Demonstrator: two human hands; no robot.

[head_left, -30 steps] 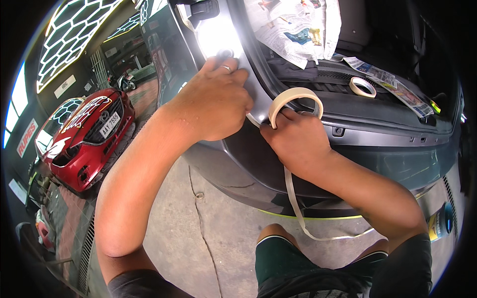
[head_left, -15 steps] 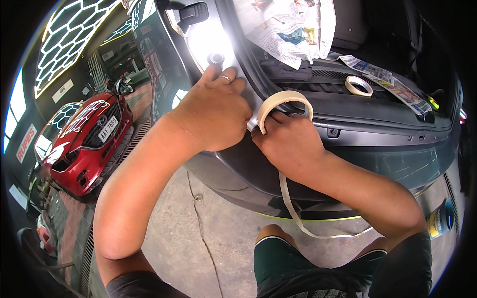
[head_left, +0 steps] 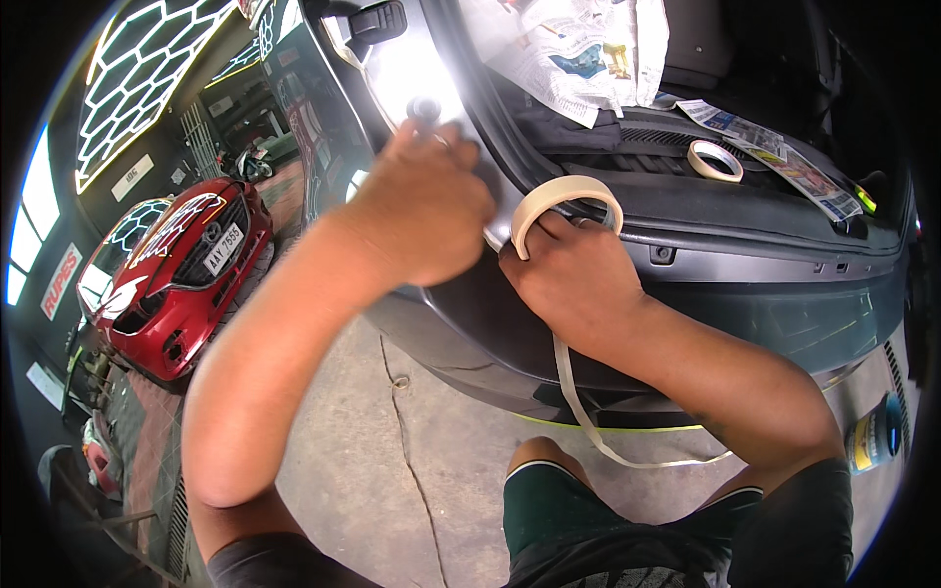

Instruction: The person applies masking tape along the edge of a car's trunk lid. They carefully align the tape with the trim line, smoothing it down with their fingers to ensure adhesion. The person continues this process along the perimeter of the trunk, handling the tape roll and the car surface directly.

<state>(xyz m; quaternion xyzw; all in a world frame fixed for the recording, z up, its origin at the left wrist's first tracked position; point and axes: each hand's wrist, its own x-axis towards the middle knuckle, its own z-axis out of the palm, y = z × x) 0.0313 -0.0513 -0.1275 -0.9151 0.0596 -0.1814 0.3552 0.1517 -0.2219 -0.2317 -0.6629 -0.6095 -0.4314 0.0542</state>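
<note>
My left hand [head_left: 426, 216], smeared by motion, is at the bright metal trim [head_left: 412, 73] along the car's rear opening, its fingertips just below a small round fitting; whether it holds anything is unclear. My right hand [head_left: 569, 279] grips a roll of cream masking tape [head_left: 564, 191], standing on edge over its curled fingers at the lower corner of the opening. A long narrow strip of tape [head_left: 578, 402] hangs below that hand along the dark bumper [head_left: 470, 363] and curves out to the right.
Crumpled newspaper [head_left: 569, 49] and newspaper strips [head_left: 774, 162] lie in the boot, with a second tape roll [head_left: 716, 162]. A red car [head_left: 172, 294] is at left on the floor [head_left: 343, 461]. A container [head_left: 872, 436] stands right of my legs. A scooter [head_left: 253, 167] stands further back.
Both hands have shifted slightly leftward since a second ago, the right with the tape roll. My left hand dipped downward, then rose a little and is now blurred.
</note>
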